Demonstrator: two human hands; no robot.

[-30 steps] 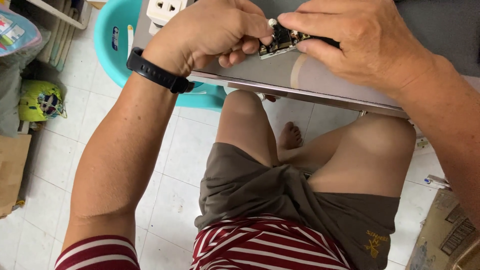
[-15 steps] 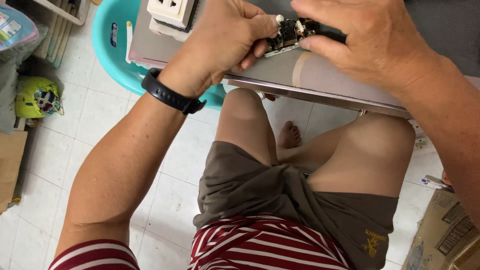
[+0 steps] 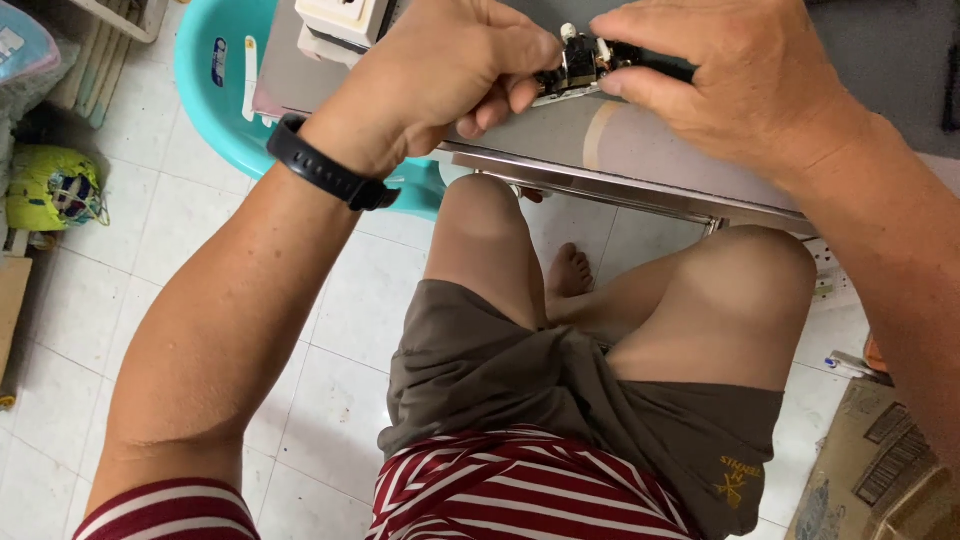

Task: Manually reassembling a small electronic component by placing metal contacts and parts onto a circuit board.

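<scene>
One small black-and-white electrical part (image 3: 585, 68), top centre, pinched between two closed hands: left hand (image 3: 440, 75), right hand (image 3: 730, 75).

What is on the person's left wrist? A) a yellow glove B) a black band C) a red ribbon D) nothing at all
B: a black band wraps the wrist just below the left hand, which together with the right hand pinches a small black and metal part over the table edge.
</scene>
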